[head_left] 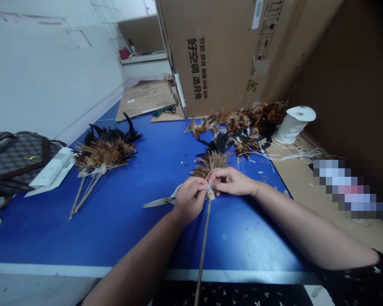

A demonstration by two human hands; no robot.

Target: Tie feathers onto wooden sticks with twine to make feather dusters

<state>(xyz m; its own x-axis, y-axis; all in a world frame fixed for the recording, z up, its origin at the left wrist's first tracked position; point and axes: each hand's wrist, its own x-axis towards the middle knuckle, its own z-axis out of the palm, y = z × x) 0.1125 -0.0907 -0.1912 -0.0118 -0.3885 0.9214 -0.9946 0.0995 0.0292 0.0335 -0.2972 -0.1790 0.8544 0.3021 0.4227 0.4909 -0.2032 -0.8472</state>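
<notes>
A feather duster (214, 161) with brown and black feathers lies in front of me, its thin stick (204, 238) running towards my lap and past the table's front edge. My left hand (190, 199) is closed in a pinch at the pale binding (210, 193) where feathers meet stick. From the other side, my right hand (231, 181) pinches the same spot, its fingertips almost touching the left ones. Whether a thread end is between the fingers is too small to see. Scissors (158, 202) lie beside my left hand, their handles partly hidden behind it.
Several finished-looking feather dusters (105, 155) lie at the left near a patterned handbag (22, 157) and white papers (49, 172). Loose feather strips (236, 121) spread along the back. A white spool (293, 125) stands at the right. A large cardboard box (223, 55) rises behind.
</notes>
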